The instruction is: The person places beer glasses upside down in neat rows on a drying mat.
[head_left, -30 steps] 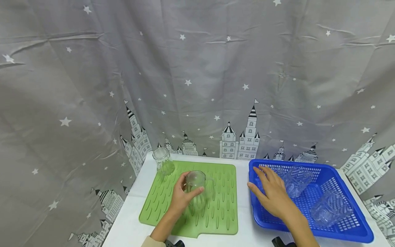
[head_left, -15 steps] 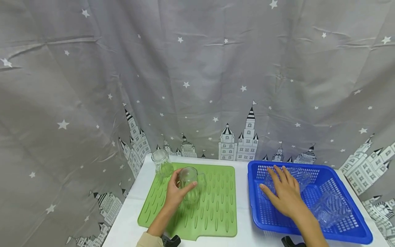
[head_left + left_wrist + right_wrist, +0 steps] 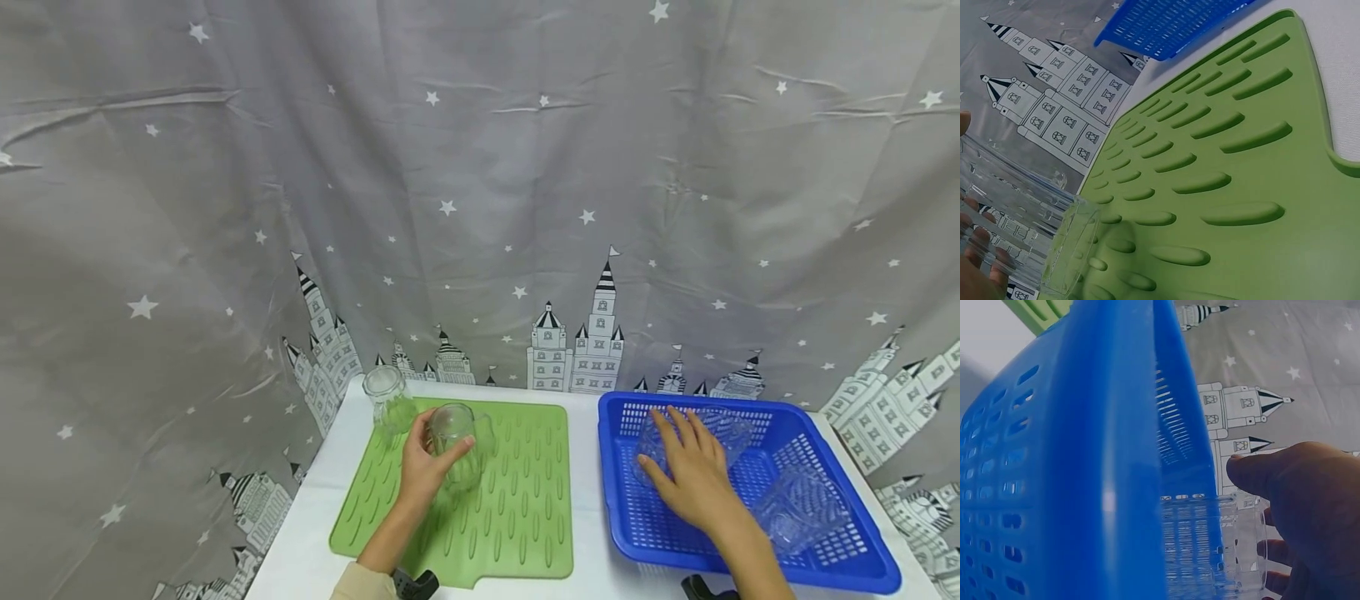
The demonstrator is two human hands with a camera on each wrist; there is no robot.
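A clear glass mug [image 3: 453,446] is gripped by the left hand [image 3: 423,468] over the green mat [image 3: 517,517] at lower centre, while the right hand [image 3: 693,479], fingers spread, apparently rests on a glass [image 3: 723,433] in the blue basket [image 3: 847,567] at lower right

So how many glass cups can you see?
4. One stands at the green mat's far left corner, the left hand holds one, and two lie in the blue basket: one under the right hand, one nearer.

Two glasses [image 3: 391,402] stand on the mat [image 3: 517,517], left; the basket [image 3: 840,567], right, holds two more.
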